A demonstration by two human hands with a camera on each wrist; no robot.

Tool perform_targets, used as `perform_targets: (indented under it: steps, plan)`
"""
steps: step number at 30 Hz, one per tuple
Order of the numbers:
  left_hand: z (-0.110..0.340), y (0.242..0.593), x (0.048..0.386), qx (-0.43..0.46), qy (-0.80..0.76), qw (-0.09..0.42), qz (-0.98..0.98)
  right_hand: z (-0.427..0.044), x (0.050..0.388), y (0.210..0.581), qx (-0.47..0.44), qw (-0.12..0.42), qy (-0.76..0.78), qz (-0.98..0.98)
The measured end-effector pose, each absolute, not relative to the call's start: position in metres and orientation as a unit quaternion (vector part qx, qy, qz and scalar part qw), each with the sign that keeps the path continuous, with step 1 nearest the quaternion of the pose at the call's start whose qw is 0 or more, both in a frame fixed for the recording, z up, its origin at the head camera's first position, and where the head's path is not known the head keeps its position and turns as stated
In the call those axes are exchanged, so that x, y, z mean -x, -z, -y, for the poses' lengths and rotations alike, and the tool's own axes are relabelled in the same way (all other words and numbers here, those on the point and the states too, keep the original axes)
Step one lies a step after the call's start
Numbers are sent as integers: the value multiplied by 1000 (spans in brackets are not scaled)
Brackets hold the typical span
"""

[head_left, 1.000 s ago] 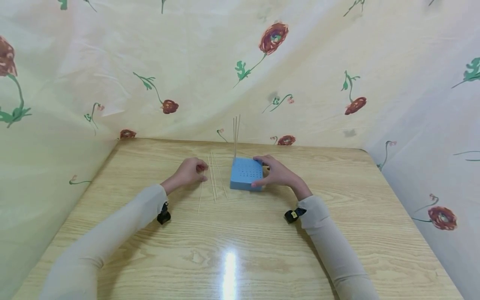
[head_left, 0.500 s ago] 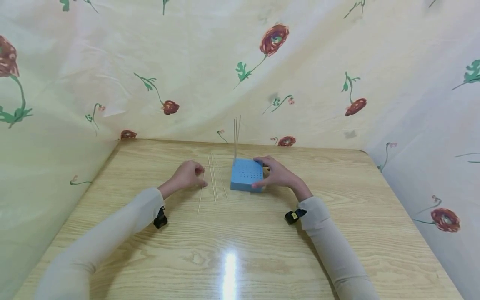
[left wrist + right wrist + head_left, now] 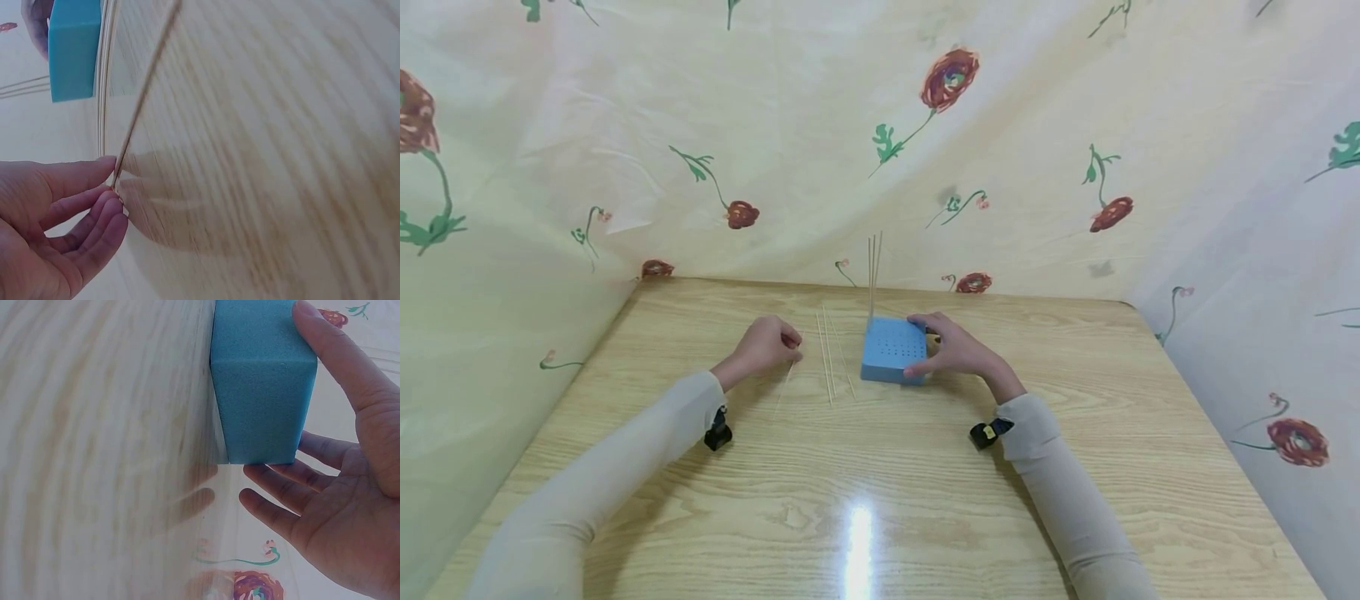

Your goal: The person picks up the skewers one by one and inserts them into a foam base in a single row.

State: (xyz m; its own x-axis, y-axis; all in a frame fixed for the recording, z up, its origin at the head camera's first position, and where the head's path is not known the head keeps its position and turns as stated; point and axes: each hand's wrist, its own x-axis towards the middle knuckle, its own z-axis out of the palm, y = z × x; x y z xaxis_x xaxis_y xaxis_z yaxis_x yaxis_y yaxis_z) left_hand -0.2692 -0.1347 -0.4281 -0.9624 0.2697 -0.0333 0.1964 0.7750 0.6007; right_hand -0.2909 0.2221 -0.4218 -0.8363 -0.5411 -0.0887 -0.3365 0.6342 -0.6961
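A blue block (image 3: 892,372) with rows of small holes in its top lies on the table, and thin sticks (image 3: 872,275) stand upright at its back left corner. My right hand (image 3: 955,346) grips the block from the right, thumb near the front edge and fingers toward the back; the right wrist view shows the block (image 3: 265,412) beside the thumb and fingers. Left of the block, my left hand (image 3: 767,346) pinches one thin stick (image 3: 145,90) between thumb and fingertips, its free end slanting away. Between hand and block lie several loose sticks (image 3: 826,358).
The wood-grain table (image 3: 925,517) reaches a flowered cloth (image 3: 805,125) at the back and sides. A bright light reflection shows near the table's front. Each wrist wears a small black camera on a strap.
My left hand has moved a little to the left with the pinched stick, away from the loose ones. The right hand and the block have stayed in place.
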Motion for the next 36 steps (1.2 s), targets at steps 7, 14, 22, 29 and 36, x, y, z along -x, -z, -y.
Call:
perform_targets:
  steps: [7, 14, 22, 29, 36]
  plan:
    - [140, 430, 274, -143, -296, 61, -942, -221, 289, 421, 245, 146, 350, -892]
    - [149, 430, 281, -184, -305, 89, -930, -221, 288, 421, 243, 151, 355, -890]
    - [160, 422, 287, -191, -328, 168, -910, -221, 289, 421, 241, 150, 353, -892]
    - [166, 423, 289, -188, -343, 176, -903, -222, 290, 423, 242, 149, 351, -892]
    - [168, 424, 291, -187, -352, 174, -900, -221, 290, 423, 239, 150, 351, -893]
